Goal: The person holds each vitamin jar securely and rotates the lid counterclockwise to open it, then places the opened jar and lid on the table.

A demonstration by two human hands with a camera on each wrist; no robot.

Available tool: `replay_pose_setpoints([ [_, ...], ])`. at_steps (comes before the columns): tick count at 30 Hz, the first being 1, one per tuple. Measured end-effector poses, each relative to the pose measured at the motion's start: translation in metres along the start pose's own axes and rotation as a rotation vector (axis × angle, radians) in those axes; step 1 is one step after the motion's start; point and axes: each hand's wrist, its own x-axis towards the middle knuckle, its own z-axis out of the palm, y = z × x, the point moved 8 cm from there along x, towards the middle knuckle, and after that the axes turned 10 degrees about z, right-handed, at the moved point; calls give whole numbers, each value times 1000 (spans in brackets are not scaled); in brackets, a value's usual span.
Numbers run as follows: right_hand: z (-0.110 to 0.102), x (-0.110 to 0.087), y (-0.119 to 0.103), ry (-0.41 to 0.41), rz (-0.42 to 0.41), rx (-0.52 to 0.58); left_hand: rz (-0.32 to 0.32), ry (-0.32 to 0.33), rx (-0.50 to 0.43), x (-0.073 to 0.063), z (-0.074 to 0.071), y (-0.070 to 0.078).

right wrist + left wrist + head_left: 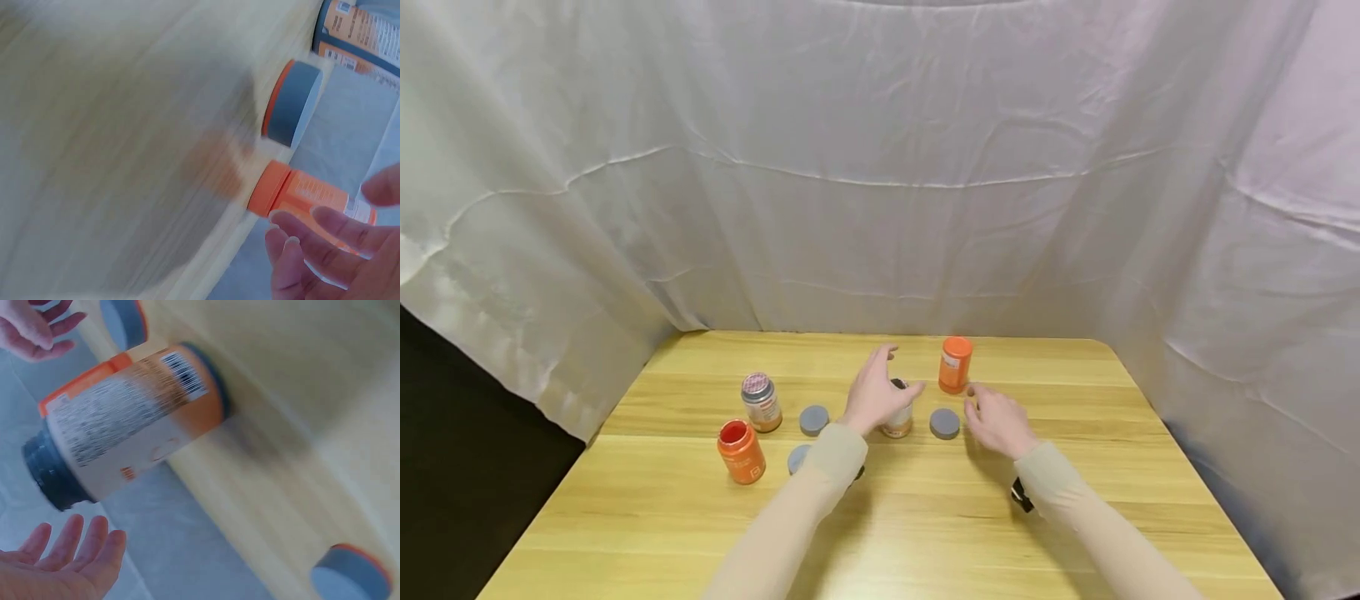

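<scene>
My left hand (pixel 880 396) curves around the far left side of a bottle (pixel 897 423) with a white and orange label and dark neck. In the left wrist view, its fingers (pixel 75 550) are spread and a gap shows between them and the bottle's neck. My right hand (pixel 998 421) hovers just right of a grey lid (pixel 944 423) and close in front of an orange bottle (pixel 955 367). Loosely bent, the right fingers (pixel 331 244) overlap the orange bottle in the right wrist view, with nothing held between them.
On the left stand an open orange jar (pixel 742 454) and a grey bottle (pixel 762 404) with a patterned top. Two more grey lids (pixel 814 420) lie between them and my left arm, one partly hidden by the sleeve. A grey curtain (pixel 880 250) hangs behind the wooden table (pixel 662 517).
</scene>
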Motion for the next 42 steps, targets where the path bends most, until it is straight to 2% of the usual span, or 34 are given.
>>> replay_pose_setpoints([
  [6, -11, 0, 15, 64, 27, 7, 65, 9, 82, 17, -2, 25],
  [11, -16, -1, 22, 50, 73, 7, 132, -8, 199, 29, 3, 50],
  [16, -22, -1, 32, 41, 108, 0, 182, -44, 351, 40, 19, 74],
  [20, -25, -1, 38, 44, 114, 1, 195, -93, 448, 48, 38, 86],
  [26, -26, -1, 46, 39, 120, 2, 134, -199, 561, 58, 70, 85],
  [36, -29, -3, 56, 43, 127, 0, -40, -291, 499, 65, 97, 66],
  [39, -29, -4, 60, 40, 134, -2, -47, -313, 510, 66, 106, 62],
  [42, -31, -4, 65, 46, 144, 2, -22, -315, 535, 69, 113, 63],
])
